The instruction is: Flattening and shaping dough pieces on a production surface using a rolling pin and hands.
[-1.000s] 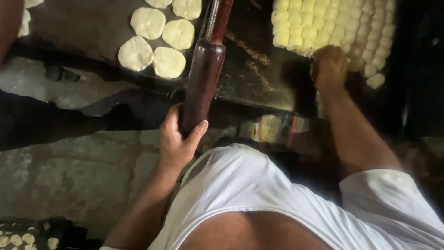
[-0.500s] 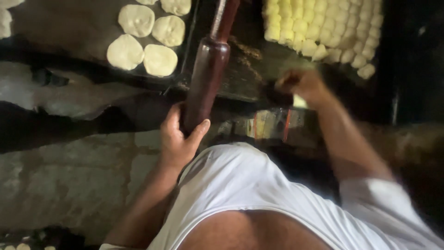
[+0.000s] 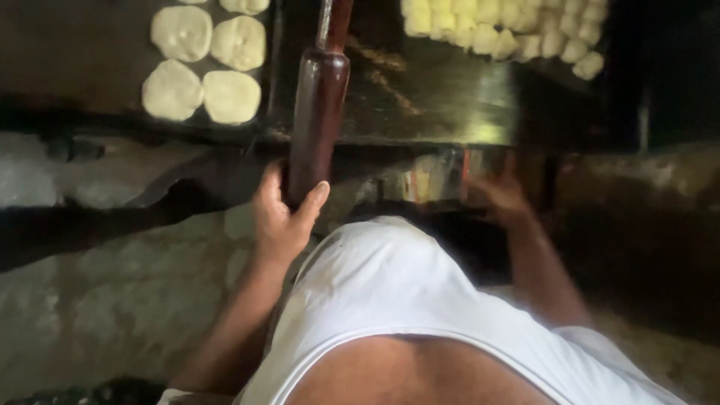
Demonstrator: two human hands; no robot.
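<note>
My left hand (image 3: 281, 217) grips the near end of a dark brown wooden rolling pin (image 3: 319, 112) that points away from me over the edge of a dark worktop (image 3: 442, 105). My right hand (image 3: 501, 196) is blurred, just below the worktop's front edge, beside a colourful packet or label (image 3: 431, 180); I cannot tell whether it holds anything. Flattened round dough discs (image 3: 202, 64) lie on a dark tray at the upper left. A heap of small pale dough balls (image 3: 502, 30) sits at the upper right of the worktop.
A rough grey stone or concrete surface (image 3: 97, 300) spreads at the lower left. My white vest (image 3: 405, 292) fills the lower middle. The far right side is dark and unclear.
My right hand has drawn back from the dough balls on the worktop, down to below its front edge. The left hand keeps its hold on the rolling pin.
</note>
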